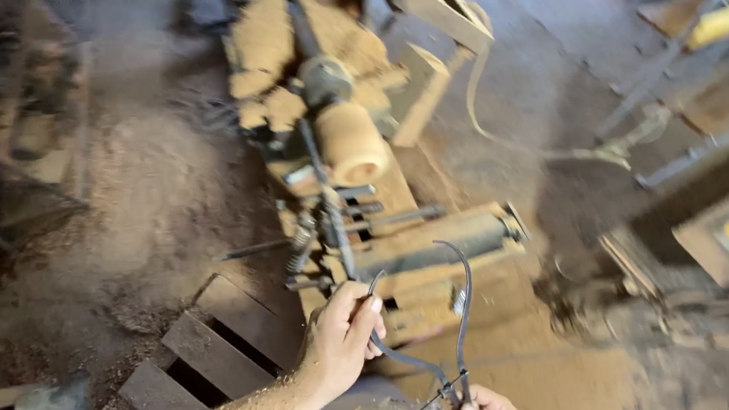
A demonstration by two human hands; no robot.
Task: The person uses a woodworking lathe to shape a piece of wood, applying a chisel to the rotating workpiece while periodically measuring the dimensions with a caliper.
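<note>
My left hand point(340, 335) grips the curved left leg of a dark metal caliper point(461, 308). At the bottom edge my right hand point(487, 408) pinches the caliper at its hinge; only the fingers show. The caliper's two bowed legs are spread apart and point up toward a wood lathe point(364, 205). A round pale wooden blank point(349, 143) is mounted on the lathe, beyond the tool rest point(331, 207). The caliper tips hang short of the blank, over the lathe bed.
Sawdust covers the floor and the lathe head point(265, 52). A slatted wooden pallet point(198, 355) lies at lower left. A cord point(494, 132) runs across the floor to the right. Machines point(706, 212) stand at right, one with a yellow part point(725, 20).
</note>
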